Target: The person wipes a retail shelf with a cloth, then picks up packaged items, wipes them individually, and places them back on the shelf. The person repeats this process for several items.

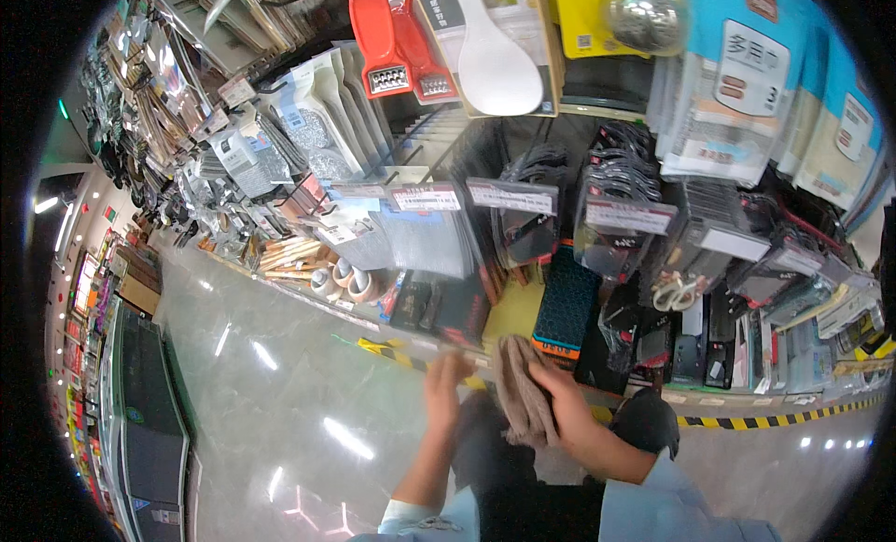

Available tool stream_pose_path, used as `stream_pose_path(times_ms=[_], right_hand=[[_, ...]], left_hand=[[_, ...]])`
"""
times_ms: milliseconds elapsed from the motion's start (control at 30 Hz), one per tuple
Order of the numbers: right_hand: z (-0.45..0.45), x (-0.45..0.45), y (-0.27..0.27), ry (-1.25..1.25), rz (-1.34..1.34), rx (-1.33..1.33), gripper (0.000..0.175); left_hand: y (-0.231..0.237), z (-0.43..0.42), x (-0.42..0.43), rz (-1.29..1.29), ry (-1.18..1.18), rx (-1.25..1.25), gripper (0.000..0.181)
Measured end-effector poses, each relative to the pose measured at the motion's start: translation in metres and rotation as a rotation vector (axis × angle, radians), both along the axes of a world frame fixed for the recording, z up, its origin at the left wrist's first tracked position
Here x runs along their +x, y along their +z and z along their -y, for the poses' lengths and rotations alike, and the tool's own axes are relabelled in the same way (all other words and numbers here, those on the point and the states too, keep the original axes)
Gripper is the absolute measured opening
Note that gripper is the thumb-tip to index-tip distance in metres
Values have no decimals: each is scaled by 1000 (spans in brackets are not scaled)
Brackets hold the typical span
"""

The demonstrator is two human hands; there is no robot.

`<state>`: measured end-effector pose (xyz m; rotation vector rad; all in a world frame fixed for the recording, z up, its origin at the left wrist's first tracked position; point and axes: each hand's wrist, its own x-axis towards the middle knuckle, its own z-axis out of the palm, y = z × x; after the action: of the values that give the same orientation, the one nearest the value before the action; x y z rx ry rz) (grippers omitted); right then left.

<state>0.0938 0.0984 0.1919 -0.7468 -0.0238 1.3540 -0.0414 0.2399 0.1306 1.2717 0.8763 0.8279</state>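
Note:
A folded brown cloth (521, 395) is gripped in my right hand (570, 409), in front of the lowest shelf. My left hand (444, 388) is raised just left of the cloth, blurred, its fingers near the shelf edge; I see nothing in it. Behind the cloth on the bottom shelf lies a dark blue and orange box (568, 300), beside a bare yellowish patch of shelf (514, 314). Left of that patch sits a black box (448, 307).
Packaged kitchen tools hang above, among them red peelers (381, 42), a white rice scoop (497, 52) and blue cloth packs (742, 80). Mortars (353, 283) stand at left on the low shelf. Black-and-yellow tape (742, 422) edges the floor. A dark cabinet (150, 416) is far left.

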Motion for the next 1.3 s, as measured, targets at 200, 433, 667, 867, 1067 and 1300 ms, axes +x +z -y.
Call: stream_pose_path(times_ms=[200,433,667,867,1067,1300], right_hand=[[4,2,1,-135,-165,189,40],[16,5,-9,-122,-148,88,41],[30,3,0,21,-131,-66,40],[44,20,25,65,-247,134,44],[48,41,29,169,221,73,50],[46,52,31,206,200,80,50]], left_hand=[[93,26,34,-83,-159,489,29],[212,-87,73,-32,-101,933,27],[251,-193,173,-680,-386,771,32],[225,-216,230,-724,-442,472,22],[217,-244,248,-1024,-494,458,26],[205,-259,266,-1088,-609,520,15]])
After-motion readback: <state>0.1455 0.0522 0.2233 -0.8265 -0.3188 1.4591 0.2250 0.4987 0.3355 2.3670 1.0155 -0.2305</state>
